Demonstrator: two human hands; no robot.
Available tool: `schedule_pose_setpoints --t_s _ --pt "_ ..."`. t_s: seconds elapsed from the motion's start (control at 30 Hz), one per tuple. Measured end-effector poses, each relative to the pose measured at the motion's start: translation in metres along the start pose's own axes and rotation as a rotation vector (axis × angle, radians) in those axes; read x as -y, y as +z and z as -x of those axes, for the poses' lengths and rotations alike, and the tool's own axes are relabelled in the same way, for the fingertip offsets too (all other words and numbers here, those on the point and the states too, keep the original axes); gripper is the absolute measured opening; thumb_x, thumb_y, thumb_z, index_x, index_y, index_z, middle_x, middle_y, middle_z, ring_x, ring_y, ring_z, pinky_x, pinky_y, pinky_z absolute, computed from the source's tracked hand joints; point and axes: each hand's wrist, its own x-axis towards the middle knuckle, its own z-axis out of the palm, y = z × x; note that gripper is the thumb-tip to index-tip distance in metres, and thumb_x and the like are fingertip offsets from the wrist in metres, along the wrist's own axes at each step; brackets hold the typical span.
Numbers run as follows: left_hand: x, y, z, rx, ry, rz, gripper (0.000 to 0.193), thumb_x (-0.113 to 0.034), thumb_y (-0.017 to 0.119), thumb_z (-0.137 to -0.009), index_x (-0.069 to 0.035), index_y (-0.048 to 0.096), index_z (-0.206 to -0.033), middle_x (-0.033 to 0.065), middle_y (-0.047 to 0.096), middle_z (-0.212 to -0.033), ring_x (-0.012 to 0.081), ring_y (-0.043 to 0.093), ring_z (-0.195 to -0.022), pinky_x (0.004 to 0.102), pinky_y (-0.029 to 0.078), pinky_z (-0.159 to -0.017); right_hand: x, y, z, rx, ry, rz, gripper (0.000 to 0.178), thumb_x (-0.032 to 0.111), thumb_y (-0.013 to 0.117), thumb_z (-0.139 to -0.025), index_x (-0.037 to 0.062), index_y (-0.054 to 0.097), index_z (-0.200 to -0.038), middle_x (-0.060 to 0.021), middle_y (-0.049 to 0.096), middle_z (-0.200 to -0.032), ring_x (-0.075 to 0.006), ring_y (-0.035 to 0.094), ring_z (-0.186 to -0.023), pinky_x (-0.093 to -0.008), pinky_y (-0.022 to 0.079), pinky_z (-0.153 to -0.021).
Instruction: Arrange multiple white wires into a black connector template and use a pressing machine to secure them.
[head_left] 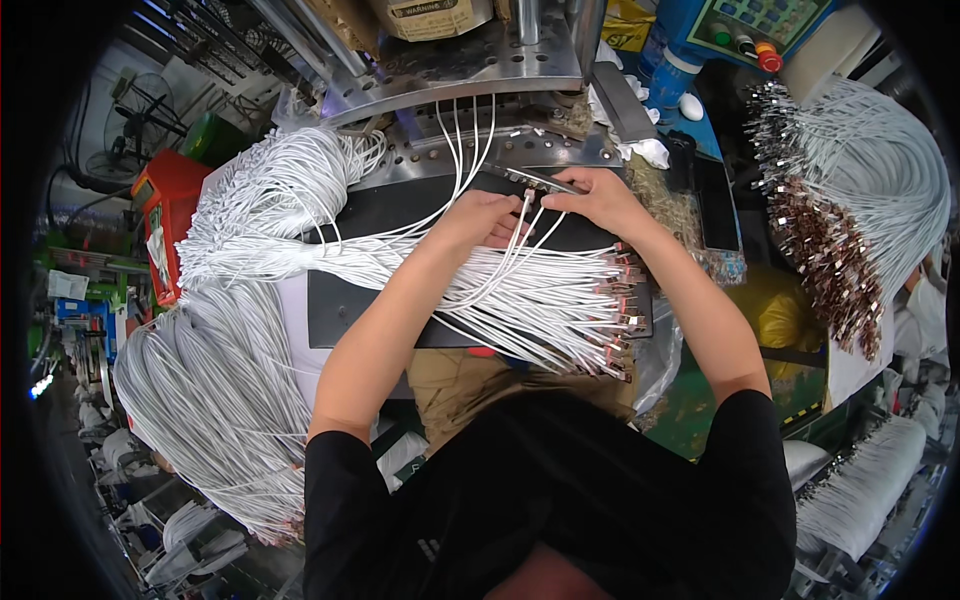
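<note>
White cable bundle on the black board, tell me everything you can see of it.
The white cable bundle has many thin, smooth, plastic-looking strands, gathered at left and fanning rightward to small coppery and silvery connectors. It lies across the black board, some ends past its near edge. The left hand is at its far side; contact is unclear.

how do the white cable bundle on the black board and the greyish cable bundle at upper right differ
The white cable bundle lies fanned, nearly straight; the greyish cable bundle bends into a thick arc. The white bundle's connector ends sit right; the greyish bundle's, left. Both have metal-looking ends.
</note>
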Motion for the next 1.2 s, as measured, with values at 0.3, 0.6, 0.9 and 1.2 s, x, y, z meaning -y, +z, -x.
schedule_pose_setpoints --t_s 0.3,0.6,0.9,1.2 --pt "0.008 -0.015 -0.002 -0.008 0.045 -0.088 0.026 -0.029 0.063 -0.097 -0.006 0.073 -0.094 -0.0029 0.060 -0.070 0.0088 0.059 -0.062 0.0216 0.046 -0.060 0.008 -0.009 0.006 -0.004 0.040 0.044 0.034 0.019 0.080 -0.085 -0.0012 0.071 -0.110 -0.0042 0.073 -0.091 -0.0082 0.064 -0.079 -0.0244 0.049 -0.070" --pt "0.014 -0.015 -0.001 0.053 0.095 -0.127 0.027 -0.029 0.062 -0.098 -0.005 0.072 -0.090 -0.0010 0.065 -0.073 0.0077 0.058 -0.062 0.0214 0.045 -0.058 0.003 -0.010 0.003 0.036 0.009 0.081 0.035 0.017 0.081 -0.083 -0.0009 0.070 -0.111 -0.0034 0.072 -0.091 -0.0080 0.063 -0.079 -0.0238 0.049 -0.071" --pt "0.012 -0.007 0.012 -0.079 0.187 -0.353 0.028 -0.031 0.061 -0.098 -0.006 0.072 -0.091 0.0052 0.068 -0.076 0.0158 0.062 -0.063 0.0285 0.049 -0.059 0.007 -0.011 0.006 0.120 0.033 0.115 0.035 0.022 0.079 -0.086 -0.0005 0.069 -0.111 -0.0058 0.073 -0.091 -0.0081 0.064 -0.077 -0.0250 0.050 -0.070" --pt "-0.039 -0.037 -0.023 -0.945 1.000 -1.340 0.027 -0.032 0.063 -0.093 -0.008 0.072 -0.086 0.0128 0.072 -0.084 0.0333 0.071 -0.080 0.0463 0.056 -0.068 0.034 0.007 -0.081 -0.590 -0.752 0.866 0.025 0.017 0.060 -0.093 0.0046 0.067 -0.113 -0.0203 0.064 -0.103 -0.0399 0.061 -0.100 -0.0456 0.049 -0.086"
